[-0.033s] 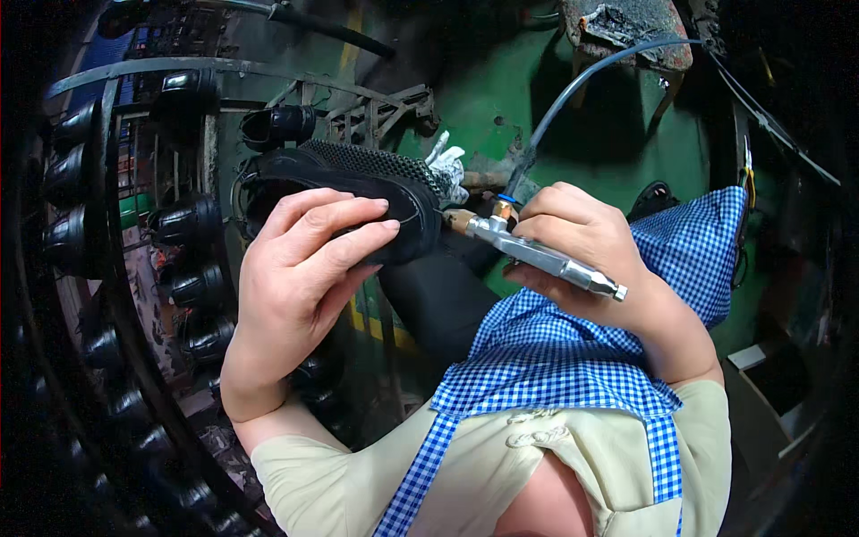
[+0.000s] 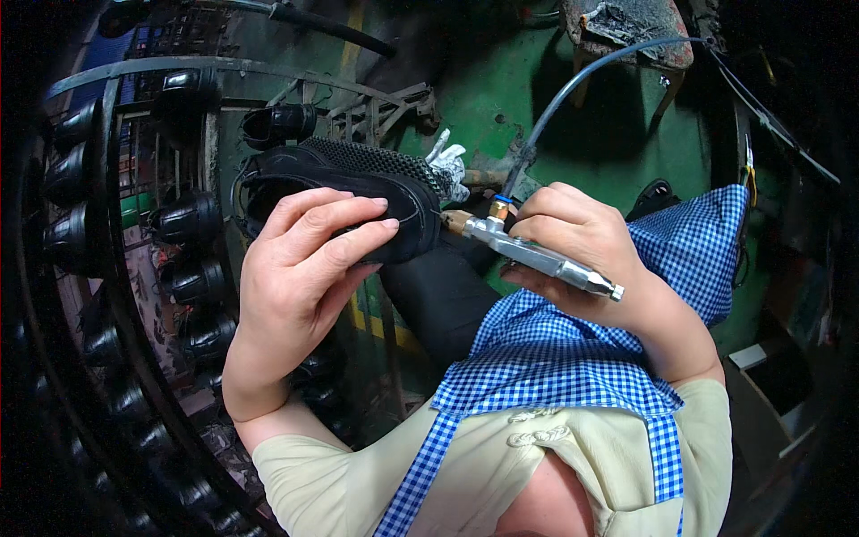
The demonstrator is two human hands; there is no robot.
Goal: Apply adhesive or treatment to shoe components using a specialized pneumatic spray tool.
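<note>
A black shoe [image 2: 407, 208] with pale stitching round its toe is gripped by my left hand [image 2: 304, 246], fingers over its upper and thumb below. My right hand [image 2: 582, 237] is wrapped round a slim metal spray gun [image 2: 546, 258] with a brass-coloured nozzle end. That end points left at the shoe's toe; whether it touches cannot be made out. A grey hose [image 2: 559, 98] joins the gun at a blue collar and runs up to the right. Just beyond the shoe lie a black knobbly strip [image 2: 371, 163] and a white glove-like item [image 2: 446, 166].
Racks [image 2: 112, 179] of shiny black shoes [image 2: 192, 217] curve along my left. At the far right a worn stool [image 2: 631, 40] stands on the green floor [image 2: 483, 85]. My blue checked apron [image 2: 546, 371] covers my lap. Yellow-handled pliers [image 2: 750, 174] hang at the right.
</note>
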